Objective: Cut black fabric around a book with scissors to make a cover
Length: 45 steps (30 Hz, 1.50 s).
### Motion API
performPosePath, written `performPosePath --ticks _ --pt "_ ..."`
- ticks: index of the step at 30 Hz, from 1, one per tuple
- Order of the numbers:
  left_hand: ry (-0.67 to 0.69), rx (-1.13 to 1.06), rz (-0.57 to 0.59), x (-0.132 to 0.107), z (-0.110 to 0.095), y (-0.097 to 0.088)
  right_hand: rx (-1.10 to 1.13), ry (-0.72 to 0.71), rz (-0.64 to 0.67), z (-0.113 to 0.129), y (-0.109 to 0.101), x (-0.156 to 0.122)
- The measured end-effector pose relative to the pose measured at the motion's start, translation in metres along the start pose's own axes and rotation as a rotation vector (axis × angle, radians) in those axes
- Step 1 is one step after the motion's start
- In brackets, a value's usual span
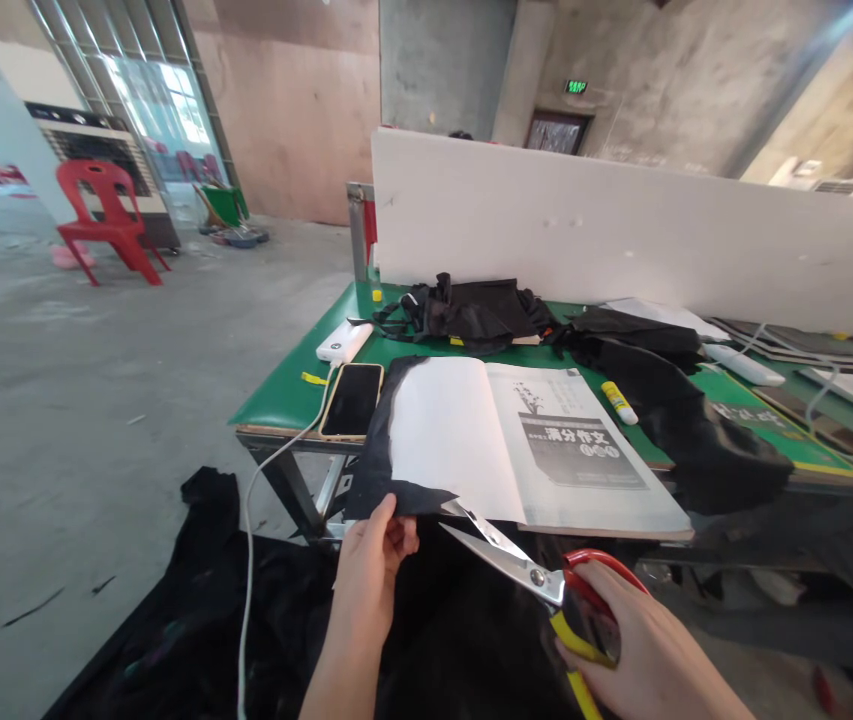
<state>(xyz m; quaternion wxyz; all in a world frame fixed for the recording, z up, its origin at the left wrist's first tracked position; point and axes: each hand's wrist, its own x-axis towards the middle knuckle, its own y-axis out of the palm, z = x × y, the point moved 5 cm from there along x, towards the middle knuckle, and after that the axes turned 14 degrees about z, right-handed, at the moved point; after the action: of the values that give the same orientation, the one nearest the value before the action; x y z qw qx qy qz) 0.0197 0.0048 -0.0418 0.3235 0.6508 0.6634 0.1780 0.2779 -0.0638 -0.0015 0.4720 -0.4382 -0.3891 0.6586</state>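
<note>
1. right hand [643, 650] sits lowest, its fingers curled shut through the red and yellow loops of the scissors [523, 570]. the blades stand apart, their tips at the near edge of the open book [546, 450].
2. left hand [370, 570], just left of the blades, has thumb and fingers pinched together on the lower corner of the black cloth piece [377, 470]. that piece runs up along the book's left edge and seems to tuck under its blank page.
3. left of the book lies a phone [352, 400], with a white power bank [344, 342] beyond it. a white cable [250, 560] drops off the green table [276, 395] there. a glue stick [619, 403] lies just right of the book, and black cloth heaps [471, 310] lie behind it and to its right.
4. what could go wrong, as i judge it:
   - the tips are so near the book that a closing cut may nick the page.
   - the pinching fingers are near the blades and could get caught.
   - slack cloth may fold and cut ragged.
   - the left forearm may snag the cable and drag the phone off the edge.
5. counted: two hands, one pair of scissors, one open book, one phone, one power bank, one glue stick, one cable, at least two cloth heaps on the table.
</note>
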Motion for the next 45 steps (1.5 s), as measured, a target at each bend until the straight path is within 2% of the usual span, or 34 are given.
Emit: performPosePath --ticks 6,9,15,20,26,35,38,42,45 --pt "0.003 -0.008 -0.011 0.0 -0.001 0.001 0.016 0.006 0.032 0.019 -0.004 0.005" --pt "-0.007 -0.005 -0.004 -0.001 -0.002 0.003 -0.035 -0.016 -0.023 0.026 -0.005 0.006" --pt "0.004 0.012 0.032 -0.002 -0.007 0.01 -0.251 0.007 -0.21 0.011 -0.01 0.006" --pt "-0.013 -0.03 0.039 -0.005 -0.009 0.016 -0.304 0.003 -0.246 0.001 -0.012 0.012" --pt "-0.083 -0.174 0.058 -0.005 -0.005 0.017 -0.255 -0.066 -0.236 0.014 -0.001 0.018" --pt "-0.105 -0.131 0.021 -0.003 -0.002 0.014 -0.237 -0.058 -0.287 0.022 0.003 0.023" --pt "-0.143 -0.109 -0.015 -0.003 -0.001 0.013 -0.227 -0.067 -0.299 0.02 0.003 0.022" --pt "-0.12 -0.09 -0.004 -0.002 -0.002 0.015 -0.221 -0.08 -0.307 0.016 0.001 0.017" --pt "-0.103 0.031 0.013 -0.007 -0.004 0.014 -0.216 -0.063 -0.298 0.005 0.001 0.008"
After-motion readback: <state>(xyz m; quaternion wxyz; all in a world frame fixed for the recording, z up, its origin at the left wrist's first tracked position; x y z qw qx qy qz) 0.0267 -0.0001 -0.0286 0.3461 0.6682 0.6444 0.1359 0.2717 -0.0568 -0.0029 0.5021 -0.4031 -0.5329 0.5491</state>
